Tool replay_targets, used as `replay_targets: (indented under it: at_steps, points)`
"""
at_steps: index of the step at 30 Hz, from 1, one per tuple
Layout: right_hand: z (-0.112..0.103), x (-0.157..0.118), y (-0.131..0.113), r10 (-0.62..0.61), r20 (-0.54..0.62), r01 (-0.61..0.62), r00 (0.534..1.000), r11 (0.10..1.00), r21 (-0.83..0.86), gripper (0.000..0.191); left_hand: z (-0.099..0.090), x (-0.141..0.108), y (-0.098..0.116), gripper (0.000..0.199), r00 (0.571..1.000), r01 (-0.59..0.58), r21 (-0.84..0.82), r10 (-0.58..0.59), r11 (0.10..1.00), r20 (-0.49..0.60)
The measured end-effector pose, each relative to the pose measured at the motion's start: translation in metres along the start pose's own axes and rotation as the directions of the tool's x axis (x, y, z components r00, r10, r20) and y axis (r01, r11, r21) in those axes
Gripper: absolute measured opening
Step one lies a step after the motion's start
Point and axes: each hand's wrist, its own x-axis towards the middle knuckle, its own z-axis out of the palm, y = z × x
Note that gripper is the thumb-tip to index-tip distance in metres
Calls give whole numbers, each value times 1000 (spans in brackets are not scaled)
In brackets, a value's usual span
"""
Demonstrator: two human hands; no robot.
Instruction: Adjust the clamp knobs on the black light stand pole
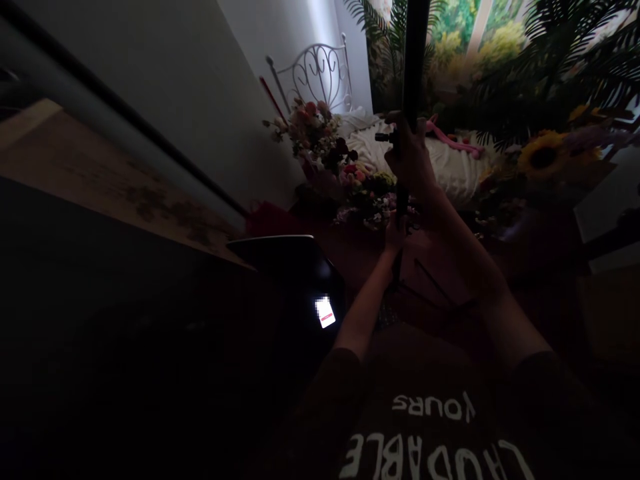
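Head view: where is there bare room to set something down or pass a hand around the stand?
The bare floor between the flowers and the dark case looks free. The white bed has open cover right of the stand. Both hands grip the stand, right hand above left hand. It is crowded around the flowers; the left foreground is too dark to judge.

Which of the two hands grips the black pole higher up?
The right hand, closed around the black pole beside its small knob. The left hand holds the same pole lower down, nearer the person's body.
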Motion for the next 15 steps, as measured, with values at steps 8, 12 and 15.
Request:
replay_targets:
  at_steps: [8,12,15]
  points:
    - [15,-23,11,91,33,-89,995,994,-58,38,1,-2,6,41,999,-45,25,44,999,24]
    - [30,-68,14,215,110,-198,970,969,-151,40,1,-2,5,45,998,-18,32,16,999,69]
    - [39,-92,18,275,126,-252,953,952,-171,43,2,-2,0,47,996,22,3,-23,1000,91]
